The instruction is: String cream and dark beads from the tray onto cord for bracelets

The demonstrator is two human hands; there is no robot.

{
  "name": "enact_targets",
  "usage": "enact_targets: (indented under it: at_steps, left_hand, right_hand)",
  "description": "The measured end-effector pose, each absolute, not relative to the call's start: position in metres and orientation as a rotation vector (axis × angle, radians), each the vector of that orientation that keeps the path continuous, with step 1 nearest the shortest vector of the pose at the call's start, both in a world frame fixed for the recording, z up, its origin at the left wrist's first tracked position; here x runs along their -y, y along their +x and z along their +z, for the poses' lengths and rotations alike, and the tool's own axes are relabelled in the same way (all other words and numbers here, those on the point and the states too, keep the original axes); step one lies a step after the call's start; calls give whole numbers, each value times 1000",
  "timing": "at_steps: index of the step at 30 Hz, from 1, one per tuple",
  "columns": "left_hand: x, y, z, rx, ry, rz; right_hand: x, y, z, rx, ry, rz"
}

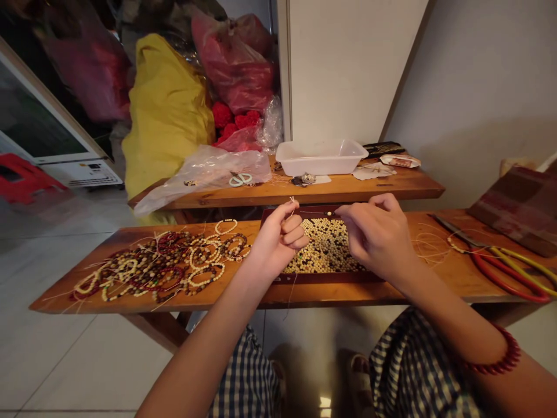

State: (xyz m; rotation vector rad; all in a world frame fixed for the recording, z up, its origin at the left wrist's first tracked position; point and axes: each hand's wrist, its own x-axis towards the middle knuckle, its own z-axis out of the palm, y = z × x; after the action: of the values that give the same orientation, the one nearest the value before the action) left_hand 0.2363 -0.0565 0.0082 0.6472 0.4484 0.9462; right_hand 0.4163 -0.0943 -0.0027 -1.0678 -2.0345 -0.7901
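The left hand [281, 237] and right hand [375, 233] pinch a thread [314, 212], nearly bare. Many bracelets [150, 267] look strung; lots of loose beads [322, 248] are left.

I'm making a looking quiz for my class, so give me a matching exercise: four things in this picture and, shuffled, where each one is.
1. Loose beads
2. Bracelet pile
3. White plastic tub
4. Red tool handle

A. On the far bench
B. In the dark red tray
C. Right part of the near bench
D. Left part of the near bench

Pairs: 1-B, 2-D, 3-A, 4-C
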Motion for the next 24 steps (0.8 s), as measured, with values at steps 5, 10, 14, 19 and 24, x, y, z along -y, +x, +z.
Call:
enact_targets:
  at_steps: [5, 10, 14, 19, 24]
  left_hand:
    - [58, 237, 9, -436, 587, 889]
    - [60, 238, 9, -482, 576, 879]
    - [59, 238, 8, -484, 590, 897]
    - [59, 239, 7, -481, 631, 967]
    - [60, 243, 5, -470, 663, 975]
  right_hand:
    - [97, 413, -1, 2035, -1073, -860]
    - [99, 409, -1, 2046, -1081, -798]
    - [100, 409, -1, 2024, -1086, -829]
    - [99, 411, -2, 2005, -1095, -809]
    - [99, 409, 0, 1750, -1140, -317]
